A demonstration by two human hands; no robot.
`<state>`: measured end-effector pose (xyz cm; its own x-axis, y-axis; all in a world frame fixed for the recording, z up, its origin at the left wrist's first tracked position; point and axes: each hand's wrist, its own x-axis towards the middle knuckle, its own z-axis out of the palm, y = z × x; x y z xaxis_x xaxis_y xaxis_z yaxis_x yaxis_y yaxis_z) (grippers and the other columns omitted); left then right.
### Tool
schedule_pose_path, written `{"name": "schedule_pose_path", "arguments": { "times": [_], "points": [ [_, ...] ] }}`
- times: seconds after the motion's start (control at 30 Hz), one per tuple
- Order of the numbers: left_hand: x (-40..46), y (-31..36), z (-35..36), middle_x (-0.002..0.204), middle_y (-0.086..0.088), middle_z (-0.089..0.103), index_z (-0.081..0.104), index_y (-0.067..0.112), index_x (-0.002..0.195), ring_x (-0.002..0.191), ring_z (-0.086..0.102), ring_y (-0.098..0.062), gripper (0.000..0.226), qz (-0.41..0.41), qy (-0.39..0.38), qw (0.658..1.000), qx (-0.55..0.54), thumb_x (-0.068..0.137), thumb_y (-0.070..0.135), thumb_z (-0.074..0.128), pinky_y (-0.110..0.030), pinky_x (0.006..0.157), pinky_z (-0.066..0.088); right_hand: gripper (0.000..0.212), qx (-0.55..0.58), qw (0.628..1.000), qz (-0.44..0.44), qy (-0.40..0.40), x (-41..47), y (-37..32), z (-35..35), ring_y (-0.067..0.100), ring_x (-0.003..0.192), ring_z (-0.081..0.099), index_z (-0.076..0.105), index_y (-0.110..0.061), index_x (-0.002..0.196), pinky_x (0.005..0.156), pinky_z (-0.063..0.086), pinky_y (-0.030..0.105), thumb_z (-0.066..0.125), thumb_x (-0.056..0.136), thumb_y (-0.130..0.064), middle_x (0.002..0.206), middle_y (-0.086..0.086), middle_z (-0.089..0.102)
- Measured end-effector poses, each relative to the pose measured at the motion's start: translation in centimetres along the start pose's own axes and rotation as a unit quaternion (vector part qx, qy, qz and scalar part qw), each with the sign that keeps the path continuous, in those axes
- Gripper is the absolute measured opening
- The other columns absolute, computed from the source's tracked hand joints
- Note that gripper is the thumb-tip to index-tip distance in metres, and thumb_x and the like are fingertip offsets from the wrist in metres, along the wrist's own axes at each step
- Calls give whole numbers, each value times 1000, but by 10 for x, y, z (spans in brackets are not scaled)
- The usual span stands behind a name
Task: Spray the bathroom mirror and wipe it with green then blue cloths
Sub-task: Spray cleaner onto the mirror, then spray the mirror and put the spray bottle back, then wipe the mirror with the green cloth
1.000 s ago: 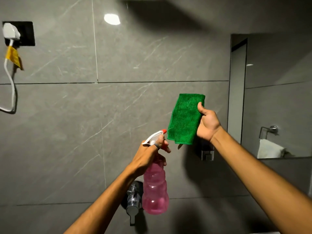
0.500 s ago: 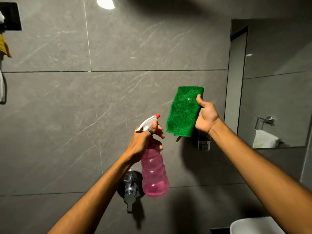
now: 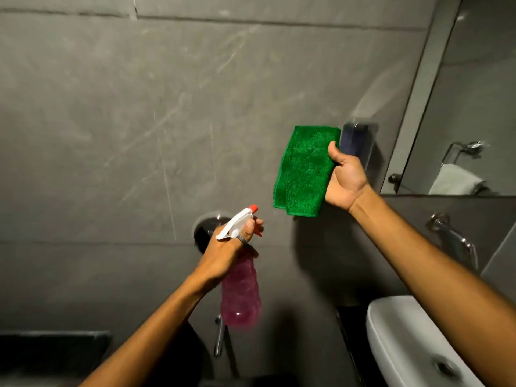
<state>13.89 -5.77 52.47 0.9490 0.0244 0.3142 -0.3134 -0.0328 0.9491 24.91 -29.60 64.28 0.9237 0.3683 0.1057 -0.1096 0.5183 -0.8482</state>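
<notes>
White sink (image 3: 396,339) sits nearest, lower right. Left hand (image 3: 223,255) is wrapped around the pink spray bottle (image 3: 241,297). Right hand (image 3: 346,180) pinches the folded green cloth (image 3: 305,169), its edges hanging free before bare grey wall (image 3: 139,107). Mirror (image 3: 469,93) lies far right, its edge just beyond the cloth.

a grey tiled wall (image 3: 139,107) carries everything fixed here. on it sit a round chrome valve (image 3: 208,227), a small clear holder (image 3: 360,141) just left of the mirror (image 3: 474,93), and a chrome tap (image 3: 449,236) above the white basin (image 3: 405,344).
</notes>
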Motion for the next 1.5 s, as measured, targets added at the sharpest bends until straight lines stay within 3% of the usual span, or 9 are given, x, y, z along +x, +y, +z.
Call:
{"name": "schedule_pose_path", "arguments": {
  "times": [0.13, 0.27, 0.37, 0.43, 0.57, 0.93, 1.27, 1.4, 1.5],
  "points": [
    [-61, -87, -9, 79, 24, 78, 79, 42, 99, 75, 68, 9, 19, -166, 107, 980, -30, 99, 29, 66, -2, 69, 49, 57, 31, 996, 86, -11, -18, 75, -22, 33, 119, 68, 60, -9, 133, 94, 58, 54, 34, 102, -49, 128, 14, 70],
    [-130, -168, -16, 90, -6, 65, 69, 5, 126, 78, 58, -15, 27, -291, 194, 935, -58, 100, 8, 63, -25, 75, 47, 57, 67, 981, 183, 7, -50, 170, -52, 32, 125, 64, 57, -10, 137, 99, 55, 53, 36, 102, -48, 133, 13, 68],
    [-167, -216, -29, 123, -14, 66, 59, -5, 139, 111, 58, -22, 38, -346, 238, 907, -6, 101, 4, 59, -33, 105, 45, 60, 75, 964, 249, 60, -79, 245, -71, 31, 122, 66, 53, -8, 141, 97, 56, 53, 40, 98, -47, 130, 13, 69],
    [-183, -247, -38, 145, -21, 60, 53, -6, 146, 132, 59, -31, 45, -379, 248, 891, 17, 101, 2, 58, -42, 123, 40, 58, 75, 950, 285, 102, -98, 288, -80, 31, 116, 70, 60, -7, 134, 91, 60, 51, 35, 101, -48, 125, 13, 72],
    [-202, -302, -41, 155, -28, 49, 46, -11, 147, 146, 48, -39, 50, -413, 235, 878, 63, 99, -3, 59, -47, 127, 32, 48, 74, 934, 312, 158, -129, 349, -89, 25, 102, 76, 80, -14, 105, 78, 63, 43, 46, 91, -45, 111, 9, 79],
    [-226, -379, -49, 165, -18, 39, 44, -8, 150, 148, 46, -33, 58, -458, 218, 860, 41, 96, -1, 65, -39, 126, 35, 52, 99, 924, 292, 224, -148, 385, -121, 34, 126, 63, 65, -15, 132, 100, 54, 54, 43, 99, -48, 138, 12, 65],
    [-240, -355, -44, 172, -16, 23, 27, 8, 162, 162, 17, -28, 92, -377, 268, 880, 109, 87, 16, 80, -48, 133, 20, 50, 105, 934, 256, 228, -137, 347, -122, 34, 127, 63, 69, -16, 128, 96, 56, 53, 47, 98, -48, 138, 12, 65],
    [-205, -321, -25, 170, -15, 28, 36, 3, 158, 163, 8, -34, 82, -156, 116, 943, 270, 93, 47, 59, -46, 134, 6, 46, 129, 944, 208, 221, -133, 300, -114, 27, 112, 72, 78, -16, 113, 84, 61, 46, 46, 96, -45, 120, 8, 75],
    [-130, -283, 6, 170, -16, 28, 38, 11, 158, 163, 4, -31, 78, 40, 27, 920, 390, 94, 52, 56, -45, 134, 1, 58, 129, 955, 171, 206, -126, 245, -117, 29, 116, 70, 75, -15, 118, 88, 60, 50, 37, 98, -53, 125, 10, 73]
  ]
}}
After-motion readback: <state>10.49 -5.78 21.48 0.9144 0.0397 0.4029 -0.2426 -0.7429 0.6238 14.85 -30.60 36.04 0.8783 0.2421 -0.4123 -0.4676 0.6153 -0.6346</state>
